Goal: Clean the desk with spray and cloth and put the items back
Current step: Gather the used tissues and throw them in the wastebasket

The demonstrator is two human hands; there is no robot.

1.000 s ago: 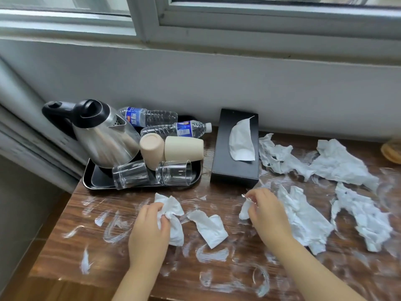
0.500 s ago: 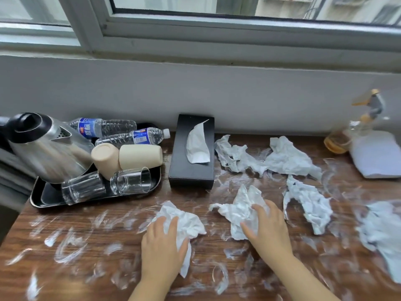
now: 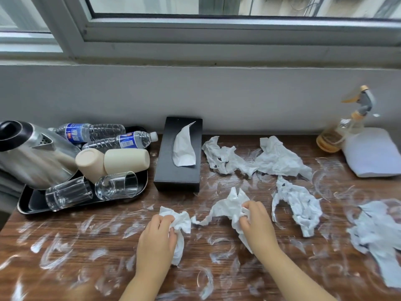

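The left hand grips a balled-up tissue, fingers curled round it, and the right hand pinches a bigger crumpled tissue by its near side. Both sit at about 6 o'clock on the desk, close together but not touching. I think the person is gathering the used tissues into wads, so the wood is bare for a proper wipe. White smears cover most of the wood, so the cleaning looks far from done. More crumpled tissues lie at 1 o'clock, at 3 o'clock and at 4 o'clock by the right edge. The spray bottle stands at 2 o'clock near the wall, touching a folded white cloth; they look parked there, out of the way but easy to reach. A black tissue box sits at 12 o'clock. At 10 o'clock a black tray holds a kettle, two water bottles lying down, two cream cups and two glasses on their sides. The glasses lie near the tray's front rim and could roll, I think. The tray's corner sits close to the desk's left edge. The open room is the front strip from 7 to 5 o'clock, so wiping strokes fit best there first.
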